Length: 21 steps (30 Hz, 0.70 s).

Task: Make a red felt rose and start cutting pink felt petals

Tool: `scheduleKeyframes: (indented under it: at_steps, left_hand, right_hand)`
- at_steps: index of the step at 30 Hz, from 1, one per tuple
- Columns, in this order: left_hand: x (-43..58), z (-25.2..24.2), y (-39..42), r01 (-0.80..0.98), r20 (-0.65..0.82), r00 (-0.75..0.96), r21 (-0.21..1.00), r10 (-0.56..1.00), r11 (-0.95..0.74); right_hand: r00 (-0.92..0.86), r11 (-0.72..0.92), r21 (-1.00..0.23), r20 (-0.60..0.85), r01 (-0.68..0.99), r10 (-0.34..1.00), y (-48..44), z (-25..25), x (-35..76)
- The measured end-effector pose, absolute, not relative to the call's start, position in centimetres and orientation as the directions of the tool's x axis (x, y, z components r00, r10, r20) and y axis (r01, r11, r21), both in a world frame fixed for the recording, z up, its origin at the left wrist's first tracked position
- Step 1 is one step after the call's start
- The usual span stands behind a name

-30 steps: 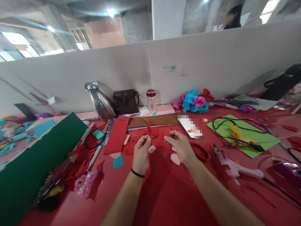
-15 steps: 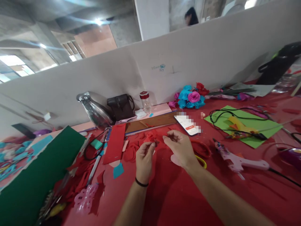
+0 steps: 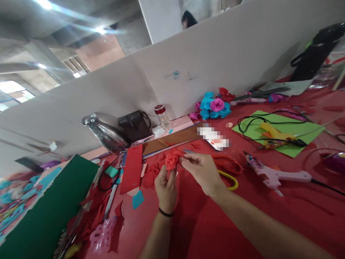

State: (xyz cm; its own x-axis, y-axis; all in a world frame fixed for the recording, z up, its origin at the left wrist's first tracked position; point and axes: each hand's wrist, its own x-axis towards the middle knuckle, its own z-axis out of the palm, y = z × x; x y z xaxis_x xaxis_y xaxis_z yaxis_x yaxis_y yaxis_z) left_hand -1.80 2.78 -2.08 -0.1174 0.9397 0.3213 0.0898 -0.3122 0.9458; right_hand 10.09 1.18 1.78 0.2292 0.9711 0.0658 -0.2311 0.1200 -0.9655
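Pale partition wall runs behind a red worktop, beyond the fingers of both hands. Well to the left of the fingers leans a green board, with a pink plastic cutout nearer the wearer than the fingers. Beyond them to the left, a silver jug tilts beside a dark bag; a red strip lies closer in, and a red-lidded jar stands farther back. The left hand has its fingers clamped on the underside of a red paper flower, held between the two hands. Closed together, the right hand's thumb and forefinger pinch the flower's right edge. Just right of these fingers are yellow-and-red scissors handles; beyond them, a phone and paper bouquet. Farther right lie a pink glue gun and a lime sheet bearing a yellow glue gun.
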Motion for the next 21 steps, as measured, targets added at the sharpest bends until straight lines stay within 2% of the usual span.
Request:
scheduleKeyframes:
  at_steps: [3,8,16,21]
  left_hand:
    - [-1.6,-2.04,2.76,0.05,0.305,-0.112,0.952,0.946,-0.301]
    - [-1.49,-1.66,2.68,0.084,0.305,-0.1,0.951,0.947,-0.297]
    - [-1.48,-1.55,2.67,0.08,0.323,-0.068,0.945,0.944,-0.317]
    - [-1.38,-1.49,2.76,0.067,0.331,-0.078,0.943,0.94,-0.326]
  right_hand:
    - [0.218,0.098,-0.953,0.034,-0.286,0.975,1.19,1.84,9.96]
    - [0.21,0.08,-0.927,0.002,-0.366,0.978,1.24,2.08,9.75]
    - [0.233,0.053,-0.911,-0.048,-0.408,0.971,1.2,2.37,9.73]
    - [0.212,0.079,-0.874,-0.028,-0.479,0.977,0.88,2.54,9.83]
